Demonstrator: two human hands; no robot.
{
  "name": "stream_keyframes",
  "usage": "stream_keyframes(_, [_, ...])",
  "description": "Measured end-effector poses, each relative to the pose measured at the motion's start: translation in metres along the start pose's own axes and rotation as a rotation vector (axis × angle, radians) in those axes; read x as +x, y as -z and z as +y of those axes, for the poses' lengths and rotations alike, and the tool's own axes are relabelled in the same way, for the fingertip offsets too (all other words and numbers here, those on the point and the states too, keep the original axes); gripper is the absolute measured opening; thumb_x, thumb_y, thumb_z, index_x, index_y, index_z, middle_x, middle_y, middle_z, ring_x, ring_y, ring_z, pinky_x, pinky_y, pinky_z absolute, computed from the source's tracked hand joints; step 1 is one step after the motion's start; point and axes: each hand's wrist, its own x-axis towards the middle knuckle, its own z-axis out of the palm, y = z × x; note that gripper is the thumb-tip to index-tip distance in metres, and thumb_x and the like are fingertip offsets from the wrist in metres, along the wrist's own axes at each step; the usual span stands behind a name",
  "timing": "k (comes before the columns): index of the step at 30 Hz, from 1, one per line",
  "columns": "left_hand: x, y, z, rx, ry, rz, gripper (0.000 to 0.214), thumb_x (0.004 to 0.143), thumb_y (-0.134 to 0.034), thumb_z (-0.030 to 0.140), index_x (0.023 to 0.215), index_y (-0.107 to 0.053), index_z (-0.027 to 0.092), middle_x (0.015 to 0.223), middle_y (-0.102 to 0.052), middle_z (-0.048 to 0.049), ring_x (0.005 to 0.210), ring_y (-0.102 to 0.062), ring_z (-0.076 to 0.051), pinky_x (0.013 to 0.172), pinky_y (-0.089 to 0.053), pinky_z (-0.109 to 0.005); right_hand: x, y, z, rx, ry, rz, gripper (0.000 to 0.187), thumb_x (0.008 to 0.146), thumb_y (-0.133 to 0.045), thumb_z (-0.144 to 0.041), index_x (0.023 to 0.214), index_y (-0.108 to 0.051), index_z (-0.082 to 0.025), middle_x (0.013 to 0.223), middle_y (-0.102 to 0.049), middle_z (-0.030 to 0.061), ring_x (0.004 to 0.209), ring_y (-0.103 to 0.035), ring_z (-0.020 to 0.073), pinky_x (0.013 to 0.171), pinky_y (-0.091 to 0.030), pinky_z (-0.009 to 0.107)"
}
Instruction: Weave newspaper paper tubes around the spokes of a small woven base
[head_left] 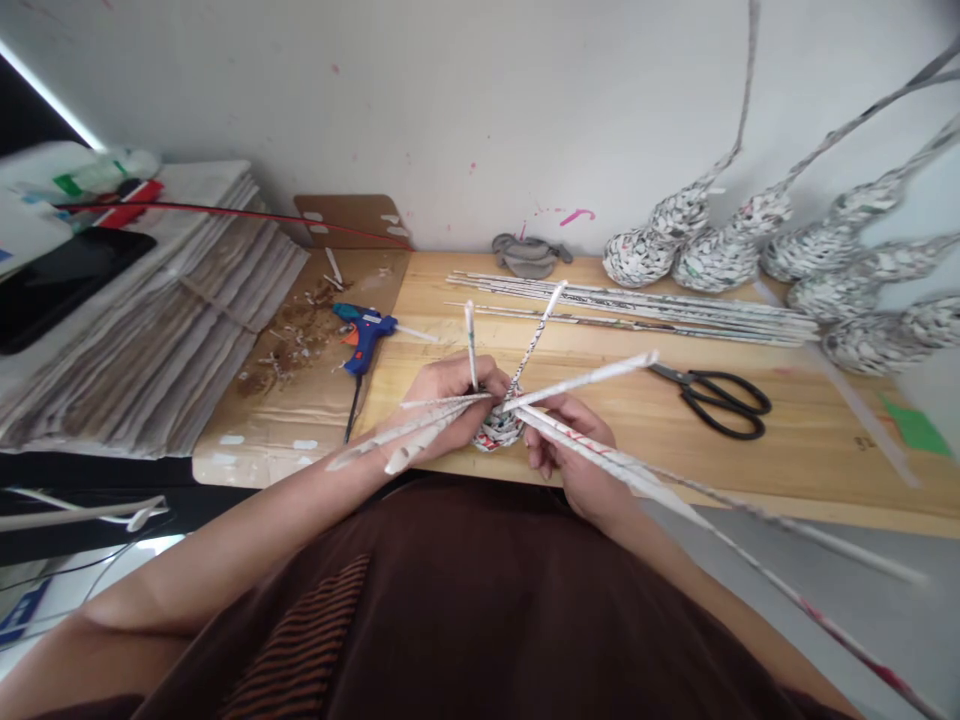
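Note:
Close to the table's front edge I have a small woven piece of rolled newspaper [498, 432], with several paper tubes [581, 382] sticking out of it in all directions. My left hand [451, 392] is closed on its left side, the fingers pinching near the spot where the tubes meet. My right hand [579, 440] curls around the other side, under the long tubes that run off to the lower right. Its fingertips are bent against the weave, and the tubes partly cover that hand.
Black-handled scissors [724, 400] lie to the right. Behind are loose paper tubes [637, 308], a grey cloth [531, 256] and several woven gourd shapes [637, 256]. On the left are a blue glue gun [367, 335] on cardboard [247, 468], a newspaper stack [150, 350] and a phone [71, 285].

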Motion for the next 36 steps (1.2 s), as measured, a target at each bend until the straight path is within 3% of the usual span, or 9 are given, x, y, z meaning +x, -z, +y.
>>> stream_keyframes(5, [-0.004, -0.007, 0.0, 0.004, 0.082, 0.136, 0.012, 0.086, -0.057, 0.009, 0.081, -0.059, 0.019, 0.088, -0.073, -0.0023, 0.079, -0.069, -0.015, 0.075, -0.055, -0.028, -0.006, 0.001, -0.014, 0.109, -0.379, -0.088, 0.033, 0.085, -0.067, -0.052, 0.084, -0.06, -0.02, 0.059, -0.063, -0.0028, 0.038, -0.053, 0.0101, 0.03, -0.034, 0.018])
stream_keyframes(7, [-0.006, -0.009, 0.001, 0.017, 0.099, 0.166, 0.012, 0.085, -0.056, 0.008, 0.081, -0.057, 0.02, 0.085, -0.071, -0.0012, 0.075, -0.067, -0.014, 0.072, -0.054, -0.027, -0.01, 0.001, -0.017, 0.052, -0.403, -0.158, 0.042, 0.089, -0.061, -0.06, 0.079, -0.059, -0.019, 0.056, -0.06, -0.0024, 0.037, -0.052, 0.0099, 0.03, -0.034, 0.018])
stream_keyframes(13, [-0.009, -0.014, 0.008, 0.123, 0.082, 0.208, 0.015, 0.082, -0.056, 0.006, 0.086, -0.058, 0.02, 0.087, -0.07, 0.0008, 0.079, -0.067, -0.013, 0.075, -0.054, -0.025, -0.006, -0.009, -0.015, -0.227, 0.271, -0.015, 0.026, 0.082, -0.078, -0.034, 0.101, -0.064, -0.022, 0.088, -0.069, 0.0016, 0.072, -0.067, 0.0144, 0.06, -0.057, 0.025])
stream_keyframes(16, [-0.007, -0.018, 0.013, 0.163, 0.144, 0.197, 0.015, 0.082, -0.058, 0.008, 0.089, -0.061, 0.021, 0.087, -0.071, 0.0002, 0.078, -0.067, -0.013, 0.074, -0.054, -0.025, 0.006, -0.013, -0.01, -0.395, 0.417, -0.016, 0.019, 0.086, -0.073, -0.03, 0.102, -0.067, -0.022, 0.097, -0.072, 0.0059, 0.086, -0.069, 0.0196, 0.078, -0.058, 0.033])
stream_keyframes(19, [-0.001, -0.016, 0.015, 0.148, 0.157, 0.194, 0.014, 0.079, -0.057, 0.007, 0.084, -0.062, 0.02, 0.086, -0.072, -0.0008, 0.082, -0.068, -0.015, 0.079, -0.054, -0.027, 0.015, -0.015, -0.008, -0.49, 0.458, 0.002, 0.012, 0.09, -0.067, -0.031, 0.097, -0.068, -0.021, 0.095, -0.073, 0.0067, 0.084, -0.069, 0.021, 0.077, -0.057, 0.033])
stream_keyframes(24, [0.009, 0.012, 0.01, 0.035, 0.131, -0.104, 0.009, 0.081, -0.062, 0.015, 0.088, -0.067, 0.018, 0.088, -0.072, -0.003, 0.08, -0.067, -0.016, 0.075, -0.053, -0.028, 0.019, -0.012, -0.011, -0.429, 0.414, -0.084, 0.014, 0.093, -0.063, -0.035, 0.09, -0.065, -0.021, 0.083, -0.07, 0.0038, 0.074, -0.067, 0.0187, 0.067, -0.056, 0.03])
stream_keyframes(29, [0.025, 0.045, 0.006, 0.019, 0.017, -0.468, 0.031, 0.074, -0.077, 0.025, 0.104, -0.07, 0.023, 0.1, -0.074, -0.0054, 0.087, -0.069, -0.019, 0.078, -0.053, -0.027, 0.019, -0.009, -0.014, -0.393, 0.356, -0.087, 0.022, 0.092, -0.064, -0.042, 0.09, -0.065, -0.021, 0.08, -0.068, 0.0024, 0.067, -0.064, 0.0165, 0.06, -0.055, 0.027])
stream_keyframes(32, [0.033, 0.05, 0.006, -0.016, 0.062, -0.522, 0.017, 0.08, -0.071, 0.022, 0.097, -0.072, 0.024, 0.094, -0.075, -0.0042, 0.083, -0.07, -0.018, 0.071, -0.052, -0.025, 0.02, -0.009, -0.015, -0.393, 0.344, -0.083, 0.026, 0.092, -0.065, -0.046, 0.09, -0.066, -0.02, 0.079, -0.068, 0.0026, 0.066, -0.064, 0.0163, 0.059, -0.055, 0.027])
stream_keyframes(36, [0.034, 0.043, 0.003, -0.085, 0.123, -0.442, 0.007, 0.082, -0.071, 0.027, 0.086, -0.072, 0.022, 0.086, -0.075, -0.0041, 0.076, -0.068, -0.018, 0.065, -0.051, -0.024, 0.022, -0.009, -0.014, -0.428, 0.356, -0.11, 0.024, 0.095, -0.061, -0.044, 0.088, -0.067, -0.021, 0.078, -0.069, 0.0027, 0.067, -0.065, 0.0166, 0.06, -0.055, 0.026])
